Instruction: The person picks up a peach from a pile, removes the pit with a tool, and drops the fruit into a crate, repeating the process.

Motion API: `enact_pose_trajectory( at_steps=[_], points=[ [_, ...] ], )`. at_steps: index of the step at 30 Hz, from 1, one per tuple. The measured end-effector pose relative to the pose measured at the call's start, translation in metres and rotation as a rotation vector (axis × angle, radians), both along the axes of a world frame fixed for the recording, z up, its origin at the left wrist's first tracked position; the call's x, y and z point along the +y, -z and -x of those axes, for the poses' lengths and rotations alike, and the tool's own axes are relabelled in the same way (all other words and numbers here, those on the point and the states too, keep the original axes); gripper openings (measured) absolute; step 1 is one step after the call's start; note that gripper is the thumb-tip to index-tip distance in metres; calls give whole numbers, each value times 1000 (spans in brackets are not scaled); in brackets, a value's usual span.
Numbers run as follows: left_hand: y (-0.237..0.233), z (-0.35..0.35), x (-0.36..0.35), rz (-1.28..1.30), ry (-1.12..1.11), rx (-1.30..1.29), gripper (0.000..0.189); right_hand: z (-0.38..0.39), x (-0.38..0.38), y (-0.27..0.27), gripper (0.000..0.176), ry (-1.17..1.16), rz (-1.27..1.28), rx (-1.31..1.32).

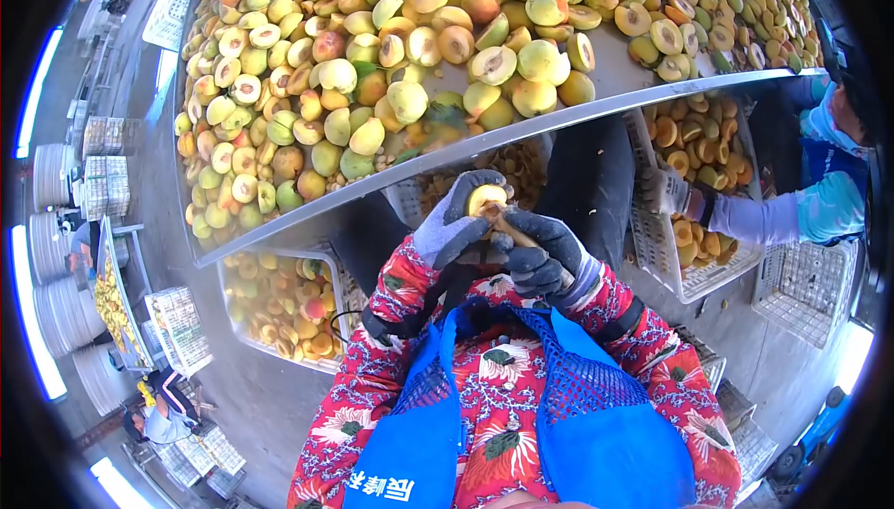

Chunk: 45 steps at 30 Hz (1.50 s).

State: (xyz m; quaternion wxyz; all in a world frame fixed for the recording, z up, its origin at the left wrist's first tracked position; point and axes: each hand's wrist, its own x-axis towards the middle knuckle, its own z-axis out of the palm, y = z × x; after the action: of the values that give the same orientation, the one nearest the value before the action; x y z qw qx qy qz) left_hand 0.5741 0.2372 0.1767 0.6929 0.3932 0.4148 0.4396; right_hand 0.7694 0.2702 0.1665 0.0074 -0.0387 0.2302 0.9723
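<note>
In the head view my left hand [451, 220], in a grey and dark glove, grips a halved yellow peach [486, 199] with its cut side facing my other hand. My right hand [551, 253], gloved the same way, is closed around a tool with a light wooden handle [520, 233]. The tool's tip meets the peach; the exact tip shape is hidden. Both hands are close together in front of my chest, just below the metal table edge [466, 154]. Many whole and halved peaches [410, 99] cover the table beyond.
Below the table, crates of peach halves stand at left [233, 309] and right [666, 239], with another container [405, 200] between my legs. A co-worker's gloved hand [666, 190] rests at the right crate. Stacked baskets [107, 183] stand far left.
</note>
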Motion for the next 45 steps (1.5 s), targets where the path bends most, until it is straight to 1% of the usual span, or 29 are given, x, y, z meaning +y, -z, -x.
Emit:
enact_pose_trajectory(
  at_steps=[3,7,10,12,13,14,15,16,18,19,20,21,22,24,25,27,28,30,32,34,35,36,38,39,40,41,42,44,45],
  points=[
    [-2,5,2,-133,89,86,59,1,-4,-9,40,10,126,83],
    [-12,7,-1,-91,139,29,56,-1,-16,-6,40,48,148,143],
    [-12,8,-3,-150,173,74,47,-3,-17,-2,41,25,169,179],
    [-12,15,-2,-256,279,190,44,-6,-18,-6,41,3,186,146],
    [-9,23,-5,-254,271,191,44,-7,-18,-10,42,-10,198,117],
    [1,35,-9,-276,294,406,45,-11,-15,-19,42,-19,197,119],
    [14,46,-13,-298,308,623,47,-18,-7,-33,42,59,73,156],
    [34,56,-23,-55,203,261,53,-25,0,-42,42,139,-47,199],
    [7,48,-31,136,-30,-7,61,-23,10,-34,42,12,43,-8],
    [0,43,-30,124,-37,1,61,-18,9,-31,41,-2,-31,-82],
    [-5,39,-30,143,-142,-161,64,-14,9,-28,40,-18,-108,-160],
    [-6,35,-33,169,-251,-327,67,-10,9,-25,39,-20,-105,-118],
    [-4,35,-38,169,-267,-328,67,-9,8,-24,39,-36,-104,-118],
    [-1,35,-43,277,-369,-524,71,-7,7,-28,40,-2,-387,-303],
    [-1,32,-46,268,-405,-621,67,-5,7,-31,40,-9,-389,-299],
    [1,29,-49,246,-433,-551,64,2,7,-38,36,-20,-680,-590],
    [2,29,-52,229,-458,-481,61,4,6,-38,36,-40,-693,-575],
    [8,30,-58,309,-426,-501,48,7,-1,-36,27,43,-1116,-744],
    [14,27,-69,260,-448,-260,45,15,-7,-45,18,61,-1114,-833],
    [6,30,-81,285,-441,-362,45,18,-9,-33,18,13,-1186,-911],
    [3,38,-89,195,-447,-210,45,18,-9,-29,18,-31,-1204,-940],
    [8,46,-102,188,-502,-201,45,17,-8,-26,17,-64,-1222,-979],
    [28,63,-127,25,-754,-22,45,13,-6,-16,16,-107,-1253,-932],
    [27,78,-140,94,-868,72,45,12,-5,-12,17,-81,-1197,-958],
    [36,90,-160,174,-1064,192,40,12,-6,-12,17,-54,-1139,-990],
    [35,109,-176,128,-1123,467,36,13,-5,-18,19,-62,-1164,-962],
    [30,128,-195,313,-1133,1003,40,15,-4,-17,19,-68,-1174,-954],
    [38,167,-228,513,-1187,1256,48,15,-4,-15,13,-76,-1165,-1014],
    [50,184,-243,508,-1200,1404,53,15,-5,-13,13,-78,-1168,-1015]
  ],
)
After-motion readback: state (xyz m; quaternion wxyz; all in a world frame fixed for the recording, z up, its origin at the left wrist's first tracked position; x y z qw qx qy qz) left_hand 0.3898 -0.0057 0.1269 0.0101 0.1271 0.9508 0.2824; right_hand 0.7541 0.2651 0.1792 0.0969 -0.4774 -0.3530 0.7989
